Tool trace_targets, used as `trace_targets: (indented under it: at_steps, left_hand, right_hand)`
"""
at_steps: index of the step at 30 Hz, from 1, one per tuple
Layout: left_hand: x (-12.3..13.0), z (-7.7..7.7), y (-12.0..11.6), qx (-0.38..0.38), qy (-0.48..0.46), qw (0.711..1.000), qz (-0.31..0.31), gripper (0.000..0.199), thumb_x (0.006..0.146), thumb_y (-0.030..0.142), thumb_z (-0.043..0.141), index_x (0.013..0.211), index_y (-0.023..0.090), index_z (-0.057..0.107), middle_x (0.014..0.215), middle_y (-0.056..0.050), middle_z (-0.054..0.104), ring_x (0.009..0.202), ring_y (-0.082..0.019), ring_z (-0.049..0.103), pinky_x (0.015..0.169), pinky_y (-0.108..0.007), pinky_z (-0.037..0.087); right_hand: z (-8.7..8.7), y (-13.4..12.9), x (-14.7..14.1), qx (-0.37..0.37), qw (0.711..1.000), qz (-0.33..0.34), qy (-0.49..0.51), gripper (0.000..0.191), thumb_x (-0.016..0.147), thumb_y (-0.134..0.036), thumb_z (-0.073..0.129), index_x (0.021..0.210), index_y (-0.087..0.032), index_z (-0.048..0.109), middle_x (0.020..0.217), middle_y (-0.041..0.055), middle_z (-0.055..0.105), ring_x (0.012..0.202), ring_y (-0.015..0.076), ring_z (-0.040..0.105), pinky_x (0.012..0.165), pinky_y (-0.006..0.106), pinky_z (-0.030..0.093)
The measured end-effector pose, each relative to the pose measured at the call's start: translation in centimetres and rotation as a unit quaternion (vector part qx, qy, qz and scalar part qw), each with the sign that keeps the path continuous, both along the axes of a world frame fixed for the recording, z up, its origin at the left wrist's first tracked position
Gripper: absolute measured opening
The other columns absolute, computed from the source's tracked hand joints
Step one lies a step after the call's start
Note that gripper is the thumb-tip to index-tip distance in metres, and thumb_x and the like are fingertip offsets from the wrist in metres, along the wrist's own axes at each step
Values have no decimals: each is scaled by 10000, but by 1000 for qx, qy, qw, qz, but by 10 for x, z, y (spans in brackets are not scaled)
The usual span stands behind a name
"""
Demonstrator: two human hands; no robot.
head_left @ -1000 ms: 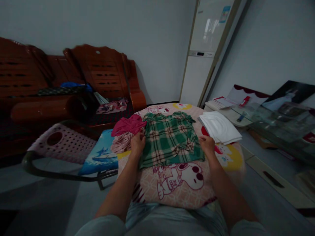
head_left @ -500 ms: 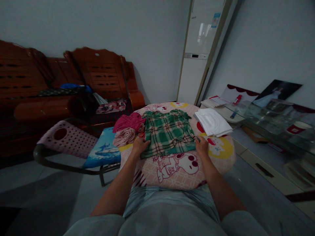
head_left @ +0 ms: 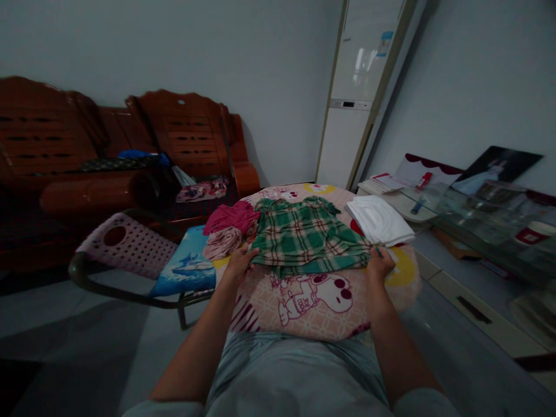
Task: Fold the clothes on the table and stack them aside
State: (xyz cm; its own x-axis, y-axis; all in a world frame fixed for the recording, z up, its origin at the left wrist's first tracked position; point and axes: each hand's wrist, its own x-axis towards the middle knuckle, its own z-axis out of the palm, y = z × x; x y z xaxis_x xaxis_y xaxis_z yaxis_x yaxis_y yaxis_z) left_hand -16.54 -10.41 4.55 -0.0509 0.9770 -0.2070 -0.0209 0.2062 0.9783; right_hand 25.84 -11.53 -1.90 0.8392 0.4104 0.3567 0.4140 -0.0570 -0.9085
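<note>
A green plaid garment [head_left: 304, 234] lies spread on the round table [head_left: 260, 307], which has a pink cartoon-print cover. Its near hem is pulled wide between my two hands. My left hand [head_left: 240, 262] grips the near left corner, fingers closed on the cloth. At the near right corner, my right hand [head_left: 380, 265] pinches the hem. Just left of the garment sit a crumpled magenta cloth [head_left: 230, 219] and a bunched pale pink cloth [head_left: 222, 242]. A folded white cloth [head_left: 380, 220] rests to its right, close beyond my right hand.
A chair [head_left: 134, 246] with a blue cushion [head_left: 186, 263] stands against the table's left side. Behind it are carved wooden seats [head_left: 186, 133] with fabrics on them. On the right runs a glass-topped cabinet [head_left: 473, 220]; a tall white unit [head_left: 351, 133] fills the corner.
My right hand has moved outward to the right, drawing the garment's near right corner with it, and my left hand has shifted slightly left. The hem is now stretched wider.
</note>
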Motion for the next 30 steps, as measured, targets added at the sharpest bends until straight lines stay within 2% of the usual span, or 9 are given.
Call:
trace_targets:
  at_steps: [6,11,15,19,22,24,26,28,30]
  left_hand:
    - [-11,4,5,5,-21,1000,6,248,644,315,711,772,156,571,545,63,552,355,-48,426,332,-152,291]
    - [-22,-3,3,-31,152,988,-4,123,700,277,649,744,178,592,454,72,499,314,-90,416,327,-186,265]
    - [-45,-6,9,-33,364,930,-43,81,707,250,644,772,204,663,419,43,513,403,-176,549,418,-239,375]
    - [-59,-7,14,19,530,847,-21,131,685,238,678,805,204,718,617,-47,679,696,-255,687,602,-273,479]
    - [-50,-4,11,86,586,804,47,284,668,241,714,948,197,718,904,-105,739,938,-310,682,740,-314,506]
    - [-32,-1,6,151,574,802,61,359,678,210,707,1036,182,702,1034,-127,722,1029,-319,655,823,-338,504]
    - [-7,3,0,215,520,827,-1,310,716,177,668,1023,174,707,1052,-117,714,1014,-286,657,860,-329,498]
    - [22,4,-6,236,446,853,-135,215,759,181,625,950,187,723,964,-76,725,891,-227,672,821,-302,505]
    - [49,1,-14,239,395,844,-272,189,754,179,623,909,202,729,903,-42,724,829,-191,661,790,-278,503]
  right_hand:
    - [-3,0,11,-21,999,-30,30,324,701,-371,593,856,-129,744,822,101,730,779,253,633,745,343,494]
    - [0,-4,16,-34,997,-72,15,317,722,-320,562,879,-125,758,863,124,743,804,266,643,772,350,496]
    - [1,-7,19,-32,995,-90,25,320,722,-283,547,901,-125,760,885,135,748,804,268,643,774,358,501]
    - [0,-6,20,-29,995,-86,34,329,700,-248,547,916,-115,756,908,140,746,810,265,650,778,351,511]
    - [0,-6,21,-30,996,-82,27,321,689,-242,535,890,-125,756,874,122,744,811,261,655,788,348,515]
    - [0,-6,20,-35,996,-83,17,314,698,-251,522,875,-136,755,855,111,741,816,260,655,786,348,516]
    - [2,-7,19,-41,996,-79,8,314,707,-275,523,873,-143,754,863,113,740,820,257,653,773,341,516]
    - [4,-8,16,-48,997,-66,3,330,697,-308,551,900,-141,751,889,120,740,827,253,650,769,335,516]
    - [5,-11,14,-53,998,-39,1,382,663,-331,598,958,-137,743,922,118,738,848,251,648,780,339,519]
